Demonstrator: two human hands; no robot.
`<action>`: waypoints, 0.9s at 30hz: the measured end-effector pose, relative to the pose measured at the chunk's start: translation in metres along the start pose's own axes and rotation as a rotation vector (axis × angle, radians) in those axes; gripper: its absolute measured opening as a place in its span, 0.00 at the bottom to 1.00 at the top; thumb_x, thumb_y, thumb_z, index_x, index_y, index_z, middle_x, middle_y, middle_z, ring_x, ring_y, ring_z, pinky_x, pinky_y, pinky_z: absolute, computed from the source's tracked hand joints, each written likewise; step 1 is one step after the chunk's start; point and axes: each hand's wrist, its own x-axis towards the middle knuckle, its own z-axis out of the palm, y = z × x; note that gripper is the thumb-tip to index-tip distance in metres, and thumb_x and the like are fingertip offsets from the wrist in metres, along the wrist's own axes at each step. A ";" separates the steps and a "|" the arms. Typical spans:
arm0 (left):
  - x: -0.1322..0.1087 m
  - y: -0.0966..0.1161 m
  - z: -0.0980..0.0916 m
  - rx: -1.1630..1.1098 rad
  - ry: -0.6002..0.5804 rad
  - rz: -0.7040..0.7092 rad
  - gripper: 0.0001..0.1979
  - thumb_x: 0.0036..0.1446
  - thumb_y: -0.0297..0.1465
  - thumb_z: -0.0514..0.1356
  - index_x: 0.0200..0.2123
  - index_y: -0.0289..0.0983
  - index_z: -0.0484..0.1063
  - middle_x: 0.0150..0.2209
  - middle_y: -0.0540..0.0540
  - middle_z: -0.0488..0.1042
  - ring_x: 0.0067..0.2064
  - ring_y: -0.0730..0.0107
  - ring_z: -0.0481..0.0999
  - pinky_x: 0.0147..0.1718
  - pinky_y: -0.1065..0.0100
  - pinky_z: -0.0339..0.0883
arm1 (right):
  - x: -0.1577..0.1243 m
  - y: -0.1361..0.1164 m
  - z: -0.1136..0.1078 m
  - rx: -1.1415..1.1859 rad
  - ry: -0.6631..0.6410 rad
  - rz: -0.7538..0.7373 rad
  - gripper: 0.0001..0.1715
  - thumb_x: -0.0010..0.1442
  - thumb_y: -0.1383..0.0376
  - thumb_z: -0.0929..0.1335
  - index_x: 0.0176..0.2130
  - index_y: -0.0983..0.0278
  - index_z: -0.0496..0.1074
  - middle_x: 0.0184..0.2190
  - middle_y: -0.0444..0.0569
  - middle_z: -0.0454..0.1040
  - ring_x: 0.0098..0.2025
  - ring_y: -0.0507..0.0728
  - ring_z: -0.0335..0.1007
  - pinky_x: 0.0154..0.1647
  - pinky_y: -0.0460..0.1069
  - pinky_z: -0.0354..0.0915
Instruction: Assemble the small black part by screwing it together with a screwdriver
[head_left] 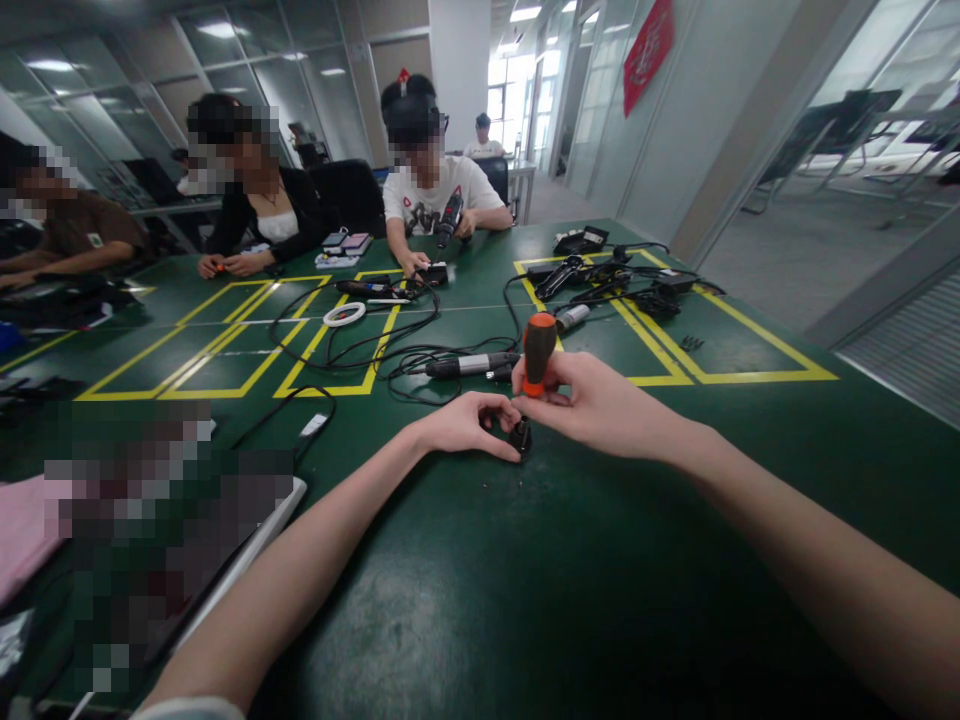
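Note:
My right hand (592,400) is closed round an orange-and-black screwdriver (538,348), held upright with its tip down on a small black part (520,437). My left hand (469,422) pinches that black part against the green table (480,580), fingers curled round it. Both hands meet near the middle of the table, just in front of me.
Black cables (352,345), a silver-and-black tool (469,365) and a white ring (344,314) lie beyond my hands among yellow tape lines. More tools and chargers (600,275) sit at the far right. Three people sit across the table; one holds a drill (450,218).

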 end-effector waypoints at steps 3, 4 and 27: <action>0.000 0.000 0.000 0.004 -0.005 0.007 0.22 0.40 0.34 0.77 0.39 0.35 0.77 0.34 0.52 0.75 0.38 0.70 0.72 0.41 0.67 0.61 | -0.001 -0.001 -0.001 0.018 -0.014 0.012 0.05 0.59 0.64 0.68 0.36 0.63 0.70 0.31 0.48 0.74 0.29 0.55 0.66 0.31 0.49 0.63; 0.000 0.001 0.000 0.008 -0.006 0.007 0.21 0.40 0.34 0.77 0.38 0.35 0.77 0.34 0.52 0.75 0.38 0.70 0.72 0.41 0.67 0.61 | -0.001 -0.001 -0.002 0.027 -0.021 0.021 0.06 0.57 0.65 0.68 0.37 0.63 0.70 0.32 0.48 0.74 0.29 0.55 0.67 0.31 0.49 0.64; -0.001 0.004 0.000 0.022 0.005 -0.012 0.20 0.39 0.34 0.77 0.35 0.36 0.76 0.34 0.52 0.75 0.39 0.68 0.73 0.42 0.67 0.62 | -0.001 -0.005 -0.001 0.083 -0.018 0.065 0.10 0.52 0.67 0.68 0.38 0.63 0.70 0.27 0.42 0.68 0.27 0.53 0.62 0.30 0.48 0.63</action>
